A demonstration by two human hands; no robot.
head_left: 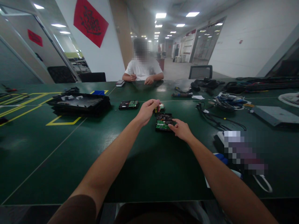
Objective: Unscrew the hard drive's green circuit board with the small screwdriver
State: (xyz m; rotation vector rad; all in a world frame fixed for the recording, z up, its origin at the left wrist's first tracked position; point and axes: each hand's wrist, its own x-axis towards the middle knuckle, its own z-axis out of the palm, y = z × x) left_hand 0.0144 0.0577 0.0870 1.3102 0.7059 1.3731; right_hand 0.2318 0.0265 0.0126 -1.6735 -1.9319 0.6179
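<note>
A hard drive point(164, 122) lies on the green table with its green circuit board facing up. Over its far left corner, my left hand point(147, 111) is closed around a small upright screwdriver point(156, 110) with a black and yellow handle; the fingers cover most of it, and its tip is hard to make out. My right hand point(181, 129) grips the drive's right edge, thumb on top of the board. Just behind sits another green circuit board point(161, 107), partly hidden by my left hand. A second hard drive point(129, 105) rests farther left.
Black trays point(79, 104) are stacked at the left beside yellow tape. Cables point(210, 116), a bowl of wires point(230, 101) and a grey metal box point(277, 115) lie at the right. A blurred object point(243, 152) is near my right forearm. Across the table sits a person point(143, 70).
</note>
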